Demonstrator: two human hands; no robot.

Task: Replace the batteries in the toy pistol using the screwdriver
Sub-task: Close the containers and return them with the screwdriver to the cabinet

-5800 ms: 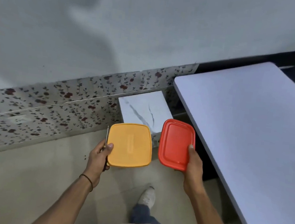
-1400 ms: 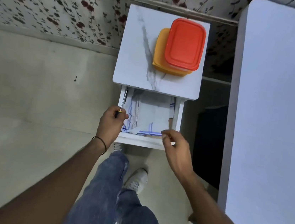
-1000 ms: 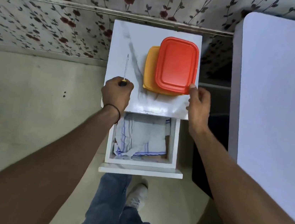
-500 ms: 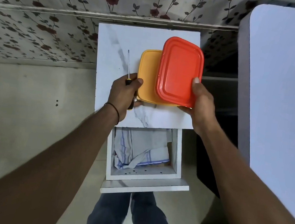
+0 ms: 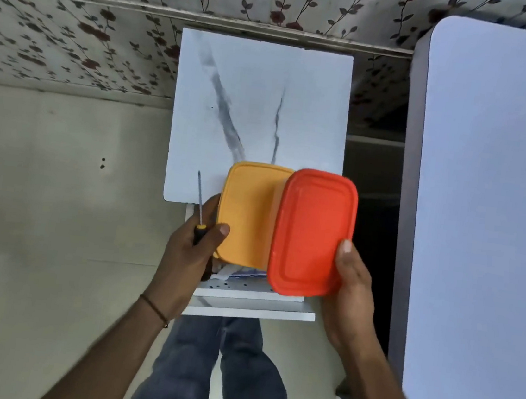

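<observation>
You are holding the yellow box (image 5: 246,214) in your left hand (image 5: 188,253), thumb lying on its lid. The same hand is clamping the screwdriver (image 5: 200,211) against the palm, its shaft pointing away from you over the near edge of the stand (image 5: 260,99). Your right hand (image 5: 350,286) is gripping the red box (image 5: 312,232), thumb on top, and its left edge is overlapping the yellow box. You are holding both boxes above the open drawer (image 5: 249,300), where what looks like a cloth (image 5: 239,271) is peeking out beneath them. A band (image 5: 154,307) is sitting on your left wrist. The table (image 5: 487,193) is standing to your right.
</observation>
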